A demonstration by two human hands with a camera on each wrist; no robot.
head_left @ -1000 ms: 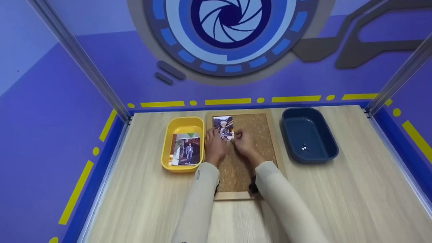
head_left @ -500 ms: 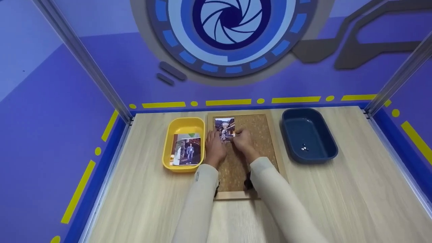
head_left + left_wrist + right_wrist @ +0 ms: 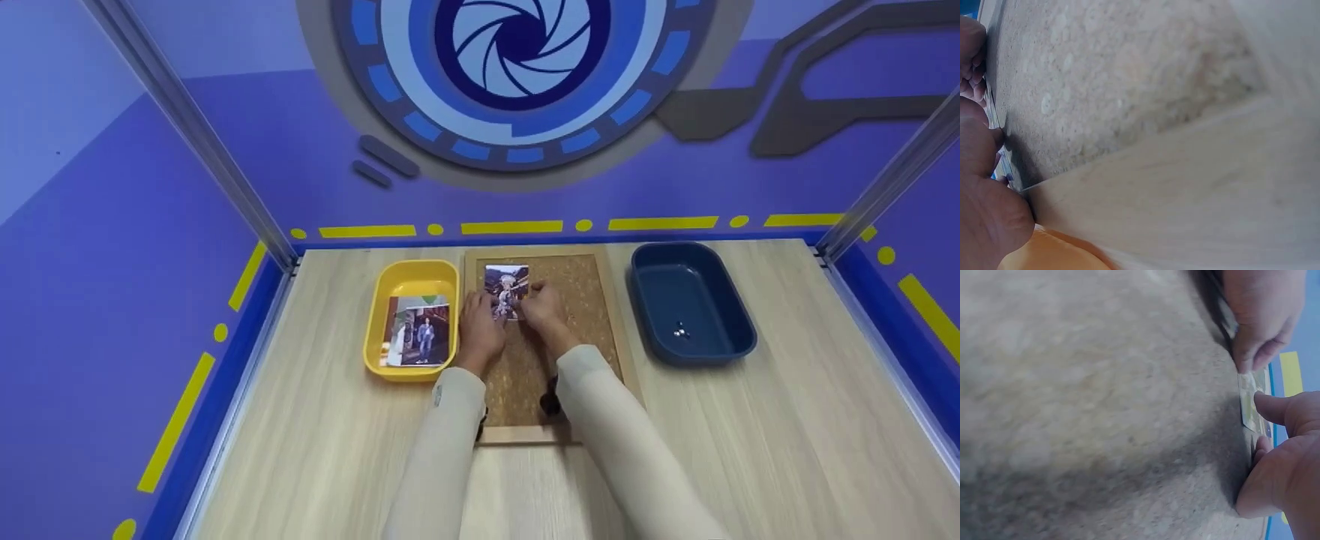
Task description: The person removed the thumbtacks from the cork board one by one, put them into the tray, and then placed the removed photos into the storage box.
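Observation:
A small photograph [image 3: 507, 281] lies on the upper left part of the framed corkboard [image 3: 574, 322]. My left hand [image 3: 481, 334] holds its lower left side, fingers reaching forward along the edge. From the right, my right hand [image 3: 545, 311] holds the lower right side with bent fingers. In the right wrist view, the right thumb [image 3: 1269, 406] rests against the photograph [image 3: 1248, 402], and the left hand's fingertips [image 3: 1246, 364] pinch its near edge. The left wrist view shows only slivers of the photograph beside the left hand [image 3: 988, 185].
A yellow tray [image 3: 379, 300] with several photographs [image 3: 425, 334] stands left of the board. To the right is a navy tray [image 3: 727, 300] holding several small shiny pieces [image 3: 681, 330]. Panelled walls [image 3: 217, 172] enclose the table [image 3: 322, 427] at the back and sides.
The photograph has shifted slightly right and toward me on the corkboard, away from the frame's upper left corner. Both hands have moved along with it. The trays have stayed put.

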